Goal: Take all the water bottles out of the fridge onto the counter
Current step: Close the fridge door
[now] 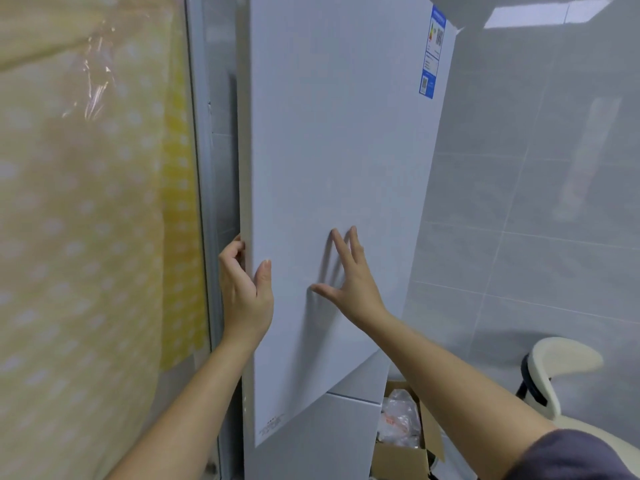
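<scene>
Fridge door point(339, 150), tall and white, fills the middle of the view and hides whatever is behind it. The left hand point(244, 289) curls its fingers round the door's left edge, thumb on the front. The right hand point(349, 282) lies flat against the front, fingers spread. A cardboard box point(405, 459) sits by the fridge's lower right corner.

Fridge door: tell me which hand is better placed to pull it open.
Left. The left hand curls its fingers round the edge of the fridge door; the right hand only rests flat, fingers spread, on its front.
</scene>
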Demonstrator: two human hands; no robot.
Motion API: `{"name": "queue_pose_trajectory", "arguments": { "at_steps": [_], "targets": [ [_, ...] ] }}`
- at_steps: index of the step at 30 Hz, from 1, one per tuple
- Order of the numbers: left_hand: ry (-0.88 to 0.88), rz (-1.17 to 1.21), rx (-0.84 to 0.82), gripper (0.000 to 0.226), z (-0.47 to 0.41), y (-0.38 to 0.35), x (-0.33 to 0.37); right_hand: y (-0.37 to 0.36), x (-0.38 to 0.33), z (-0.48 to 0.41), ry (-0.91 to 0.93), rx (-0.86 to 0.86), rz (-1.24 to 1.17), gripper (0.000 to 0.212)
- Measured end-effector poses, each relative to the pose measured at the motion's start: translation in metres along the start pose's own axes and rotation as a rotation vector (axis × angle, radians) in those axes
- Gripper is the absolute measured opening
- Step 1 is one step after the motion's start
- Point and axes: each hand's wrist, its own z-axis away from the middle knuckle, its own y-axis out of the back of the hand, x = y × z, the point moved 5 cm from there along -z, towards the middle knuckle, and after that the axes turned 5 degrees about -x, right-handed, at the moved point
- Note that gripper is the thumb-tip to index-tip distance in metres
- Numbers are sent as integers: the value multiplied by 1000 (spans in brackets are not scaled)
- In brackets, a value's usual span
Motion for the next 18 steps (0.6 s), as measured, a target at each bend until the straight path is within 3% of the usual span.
{"name": "queue_pose_trajectory", "arguments": {
  "at_steps": [12, 18],
  "targets": [
    [20, 31, -27, 32, -28, 10, -37, -23, -7, -24, -61, 23, 56, 110],
    [46, 95, -86, 42, -53, 17, -64, -40, -14, -44, -135, 70, 129, 112]
  ]
}}
